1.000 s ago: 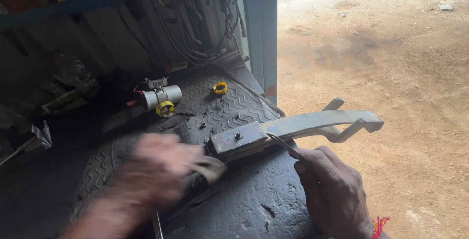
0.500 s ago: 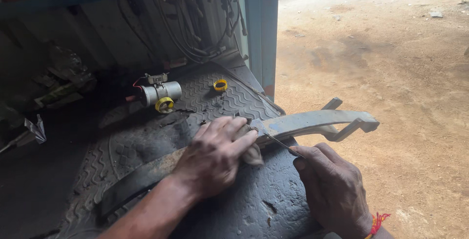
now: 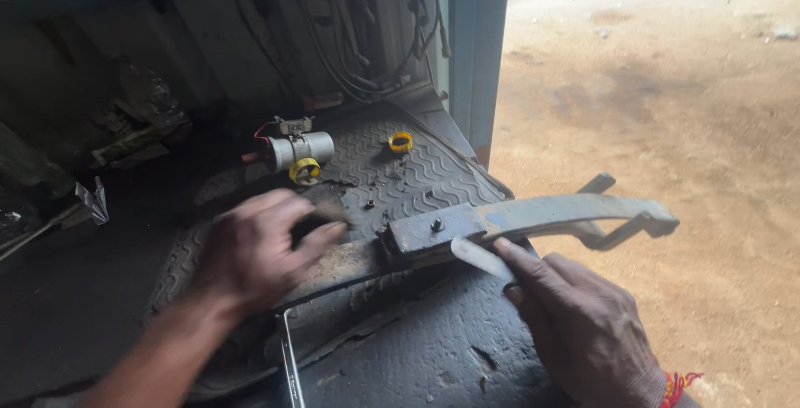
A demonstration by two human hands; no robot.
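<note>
The long grey metal bar (image 3: 533, 218) lies across a worn black tyre (image 3: 417, 350), its forked far end sticking out past the tyre's right edge over the sandy ground (image 3: 667, 108). A thicker block with a small bolt head (image 3: 436, 225) sits near the bar's middle.

The right hand (image 3: 583, 325) is closed round a thin flat blade (image 3: 482, 258), pinched between thumb and fingers, the blade's tip lying against the underside of the bar just right of the bolt. A red thread (image 3: 679, 387) shows at that wrist.

The left hand (image 3: 258, 250) is blurred with motion; it rests on the left part of the bar, fingers curled over something dark (I cannot tell what it is, nor how tightly it is gripped).

Just below the left hand, a slim metal spanner (image 3: 289, 366) lies on the tyre, pointing toward the near edge.

Beyond the tyre lies a black rubber mat (image 3: 417, 175) with a wavy tread pattern. On it stand a small silver cylinder (image 3: 300, 151) with a yellow cap and red wire at the mat's left side, and a yellow ring (image 3: 401, 141) nearer the far right corner. A few loose bits lie between them and the bar. Black cables (image 3: 367, 25) hang on the wall behind, beside a blue post (image 3: 475, 50).
</note>
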